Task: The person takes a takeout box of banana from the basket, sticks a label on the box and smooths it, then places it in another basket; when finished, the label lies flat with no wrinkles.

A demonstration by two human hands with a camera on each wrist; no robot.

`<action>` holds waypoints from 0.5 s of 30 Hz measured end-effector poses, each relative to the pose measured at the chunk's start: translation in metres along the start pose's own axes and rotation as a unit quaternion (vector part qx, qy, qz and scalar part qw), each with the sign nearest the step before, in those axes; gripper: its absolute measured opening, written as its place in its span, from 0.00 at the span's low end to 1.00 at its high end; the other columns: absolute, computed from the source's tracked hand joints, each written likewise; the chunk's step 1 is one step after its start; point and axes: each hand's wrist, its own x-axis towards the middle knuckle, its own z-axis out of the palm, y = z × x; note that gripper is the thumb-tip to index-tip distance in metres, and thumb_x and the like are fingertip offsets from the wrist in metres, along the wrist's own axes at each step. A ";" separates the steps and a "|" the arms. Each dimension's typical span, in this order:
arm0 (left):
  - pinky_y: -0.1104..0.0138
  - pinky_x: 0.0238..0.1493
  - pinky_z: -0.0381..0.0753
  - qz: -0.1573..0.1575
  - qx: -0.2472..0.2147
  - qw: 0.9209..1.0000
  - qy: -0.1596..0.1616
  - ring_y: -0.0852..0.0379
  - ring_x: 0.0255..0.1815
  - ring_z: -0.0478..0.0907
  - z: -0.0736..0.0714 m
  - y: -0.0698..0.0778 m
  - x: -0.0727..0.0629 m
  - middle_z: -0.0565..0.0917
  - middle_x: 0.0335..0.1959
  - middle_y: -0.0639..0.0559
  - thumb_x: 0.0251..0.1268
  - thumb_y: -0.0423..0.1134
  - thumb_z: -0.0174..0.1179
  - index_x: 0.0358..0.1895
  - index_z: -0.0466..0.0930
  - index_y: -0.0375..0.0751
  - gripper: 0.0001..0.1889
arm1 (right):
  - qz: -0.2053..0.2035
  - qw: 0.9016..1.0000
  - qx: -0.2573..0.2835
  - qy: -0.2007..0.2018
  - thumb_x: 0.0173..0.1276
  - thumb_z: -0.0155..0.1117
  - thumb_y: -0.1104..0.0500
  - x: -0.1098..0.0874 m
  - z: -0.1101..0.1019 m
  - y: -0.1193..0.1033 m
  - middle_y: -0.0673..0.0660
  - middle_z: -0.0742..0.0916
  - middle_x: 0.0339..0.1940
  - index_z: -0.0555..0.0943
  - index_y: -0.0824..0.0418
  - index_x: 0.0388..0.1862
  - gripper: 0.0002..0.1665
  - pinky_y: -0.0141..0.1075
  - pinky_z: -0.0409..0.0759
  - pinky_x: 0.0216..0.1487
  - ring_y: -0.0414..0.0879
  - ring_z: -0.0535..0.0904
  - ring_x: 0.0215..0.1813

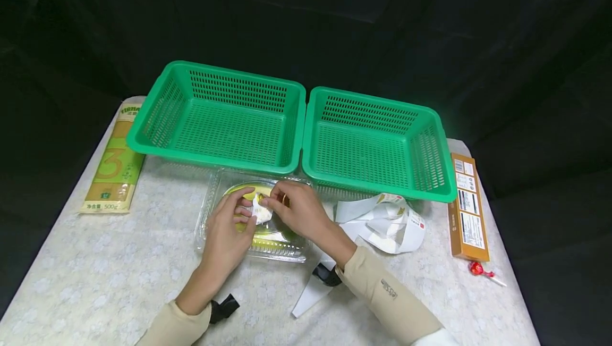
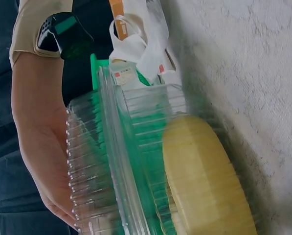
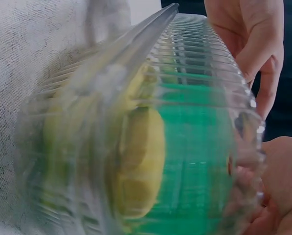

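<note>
A transparent plastic clamshell box (image 1: 282,254) stands below both hands, with long yellow fruit (image 2: 204,176) inside that looks like bananas. On its lid is a white label (image 1: 261,212) with a little yellow print. My right hand (image 1: 298,209) pinches the label's upper right edge between thumb and fingertips. From the other side my left hand (image 1: 228,229) rests over the lid, fingers loosely bent and apart beside the label, thumb near its lower left corner. In the right wrist view the box wall blurs and yellow fruit (image 3: 141,161) shows through it.
Two green baskets (image 1: 229,165) (image 1: 377,189) stand side by side behind the box. A yellow-green pack marked 500g (image 1: 112,168) lies left. To the right are crumpled white paper packaging (image 1: 413,231), an orange-brown carton (image 1: 468,208) and a red lollipop (image 1: 476,268).
</note>
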 end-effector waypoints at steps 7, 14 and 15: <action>0.72 0.39 0.86 -0.008 0.023 1.000 -0.014 0.52 0.36 0.84 0.004 -0.001 0.005 0.81 0.43 0.41 0.52 0.17 0.62 0.62 0.78 0.36 0.30 | 0.022 1.000 0.005 -0.005 0.68 0.70 0.51 0.003 0.003 0.003 0.49 0.81 0.19 0.81 0.55 0.25 0.14 0.26 0.67 0.23 0.36 0.71 0.22; 0.68 0.40 0.87 -0.028 0.046 0.998 -0.035 0.51 0.40 0.83 0.003 0.000 0.010 0.80 0.46 0.42 0.53 0.19 0.62 0.63 0.76 0.37 0.30 | 0.025 1.000 0.004 -0.004 0.69 0.69 0.52 0.004 0.006 0.004 0.49 0.82 0.19 0.80 0.56 0.24 0.15 0.27 0.67 0.22 0.36 0.71 0.21; 0.67 0.40 0.87 -0.031 0.047 0.998 -0.037 0.50 0.41 0.83 0.003 0.000 0.011 0.80 0.47 0.42 0.53 0.20 0.62 0.63 0.76 0.37 0.30 | 0.026 1.000 0.002 -0.003 0.69 0.69 0.52 0.004 0.007 0.004 0.49 0.82 0.19 0.80 0.56 0.24 0.15 0.26 0.67 0.22 0.36 0.71 0.21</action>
